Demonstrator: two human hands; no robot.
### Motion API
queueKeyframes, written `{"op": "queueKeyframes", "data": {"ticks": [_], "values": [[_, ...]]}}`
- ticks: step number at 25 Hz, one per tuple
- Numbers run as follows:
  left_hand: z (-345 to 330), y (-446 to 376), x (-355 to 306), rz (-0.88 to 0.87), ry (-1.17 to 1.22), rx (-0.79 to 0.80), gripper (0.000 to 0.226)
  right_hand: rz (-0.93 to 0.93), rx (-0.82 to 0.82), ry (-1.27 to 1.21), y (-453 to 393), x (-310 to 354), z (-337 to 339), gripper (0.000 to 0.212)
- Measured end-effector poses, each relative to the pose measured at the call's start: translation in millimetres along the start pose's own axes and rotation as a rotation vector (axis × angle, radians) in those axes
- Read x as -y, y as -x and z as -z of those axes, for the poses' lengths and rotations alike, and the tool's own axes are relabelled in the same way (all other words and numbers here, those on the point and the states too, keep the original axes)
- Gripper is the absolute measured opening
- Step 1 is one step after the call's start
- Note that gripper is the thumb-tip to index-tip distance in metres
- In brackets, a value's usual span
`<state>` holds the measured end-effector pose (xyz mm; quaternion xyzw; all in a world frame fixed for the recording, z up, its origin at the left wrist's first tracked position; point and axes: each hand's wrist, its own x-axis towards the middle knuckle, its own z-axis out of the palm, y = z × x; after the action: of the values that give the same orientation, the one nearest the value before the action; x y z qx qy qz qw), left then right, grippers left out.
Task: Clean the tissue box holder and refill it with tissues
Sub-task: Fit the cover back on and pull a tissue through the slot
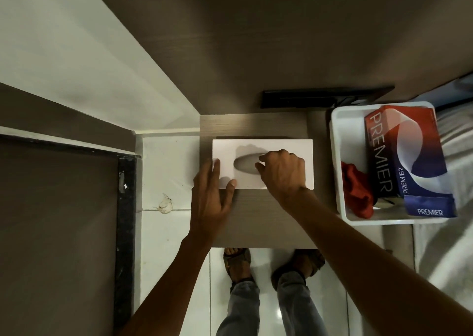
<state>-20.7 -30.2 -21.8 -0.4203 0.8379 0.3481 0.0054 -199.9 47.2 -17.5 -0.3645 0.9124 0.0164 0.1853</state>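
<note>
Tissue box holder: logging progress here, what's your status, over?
Left hand steadies white tissue box holder at its left end. Right hand fingers at the oval slot. No tissue showing. Nothing obstructing.

White holder (281, 147), red cloth (357, 191), red-and-blue box (409, 151).

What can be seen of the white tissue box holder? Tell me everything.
The white tissue box holder is a flat rectangular cover, matte and smooth, with an oval slot in its top through which no tissue shows. It lies level on a small wood-grain table, long side across the view, near the table's far edge. The left hand rests on its left end with straight fingers, thumb on the near edge. The right hand lies on top, fingertips curled at the slot's right end.
</note>
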Motion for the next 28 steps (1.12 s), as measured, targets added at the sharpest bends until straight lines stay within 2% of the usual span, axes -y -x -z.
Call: {"op": "queueKeyframes", "data": {"ticks": [6, 12, 16, 19, 25, 28], "values": [[-1, -11, -3, 0.024, 0.054, 0.012, 0.071, 0.113, 0.08, 0.239, -15, 12, -2, 0.02], [2, -17, -3, 0.027, 0.057, 0.033, 0.071, 0.173, 0.14, 0.29, -18, 16, 1, 0.024], [4, -19, -5, 0.039, 0.071, 0.057, 0.072, 0.163, 0.147, 0.25, -16, 16, 3, 0.023], [6, -19, -6, 0.043, 0.063, 0.074, 0.072, 0.153, 0.118, 0.2, -11, 10, 11, 0.013], [12, -18, -20, 0.059, 0.01, 0.072, 0.075, 0.147, -0.045, 0.025, 16, -8, 34, 0.017], [13, -17, -26, 0.079, -0.009, 0.081, 0.076, 0.148, -0.04, -0.033, 32, -12, 41, 0.018]]}}
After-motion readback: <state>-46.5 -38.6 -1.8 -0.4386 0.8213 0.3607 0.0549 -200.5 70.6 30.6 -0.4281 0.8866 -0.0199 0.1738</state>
